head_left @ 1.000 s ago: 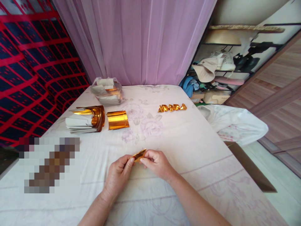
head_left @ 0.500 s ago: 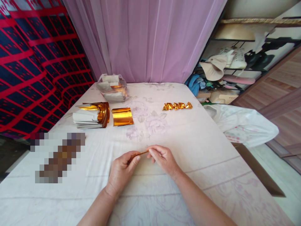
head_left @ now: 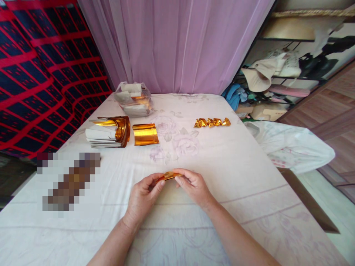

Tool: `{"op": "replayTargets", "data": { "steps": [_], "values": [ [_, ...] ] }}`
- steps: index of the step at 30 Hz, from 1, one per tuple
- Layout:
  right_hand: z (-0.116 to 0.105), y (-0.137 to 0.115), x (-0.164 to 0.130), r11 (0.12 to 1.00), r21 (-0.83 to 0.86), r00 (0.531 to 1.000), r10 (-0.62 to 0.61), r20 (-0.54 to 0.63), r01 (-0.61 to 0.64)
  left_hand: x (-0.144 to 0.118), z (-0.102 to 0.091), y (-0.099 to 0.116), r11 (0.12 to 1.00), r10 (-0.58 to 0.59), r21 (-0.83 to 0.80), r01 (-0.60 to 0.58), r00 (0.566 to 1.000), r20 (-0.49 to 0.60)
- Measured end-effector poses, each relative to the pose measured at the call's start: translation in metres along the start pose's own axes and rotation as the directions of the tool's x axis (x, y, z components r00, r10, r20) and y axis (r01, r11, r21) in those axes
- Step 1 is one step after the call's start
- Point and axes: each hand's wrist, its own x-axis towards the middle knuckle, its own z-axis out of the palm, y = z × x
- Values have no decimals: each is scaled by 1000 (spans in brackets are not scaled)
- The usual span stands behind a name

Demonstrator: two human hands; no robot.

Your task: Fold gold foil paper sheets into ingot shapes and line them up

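A small folded piece of gold foil paper is held between my two hands, above the near middle of the table. My left hand pinches its left end between thumb and fingers. At the right end, the thumb and fingers of my right hand close on the same piece. Its shiny gold face shows between the hands; both ends are hidden by fingers. Beyond them lies a sheet of gold foil paper, slightly curled. A row of folded gold pieces sits at the far right.
Left of the single sheet stands a bent stack of gold foil paper. Behind it is a clear plastic bag with more sheets. A pixelated patch covers something at left. A white plastic bag bulges beside the table's right edge.
The foil piece, seen as a thin edge before, now shows a wider gold face. My hands have drawn slightly closer together, and the right fingers now lie along it. The camera view has shifted slightly.
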Motion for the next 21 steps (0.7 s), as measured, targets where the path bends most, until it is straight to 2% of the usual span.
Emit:
{"op": "replayTargets", "data": {
  "steps": [7,13,21],
  "values": [
    [1,0,1,1000,27,1000,-10,-11,10,0,-1,1,1000,8,-8,-8,1000,11],
    [3,-4,0,999,-25,999,-28,-32,27,0,0,0,998,23,67,-23,1000,3],
    [12,-10,-3,986,-168,986,-43,-158,16,-4,2,-1,984,78,165,-69,996,-49]
  ]
}}
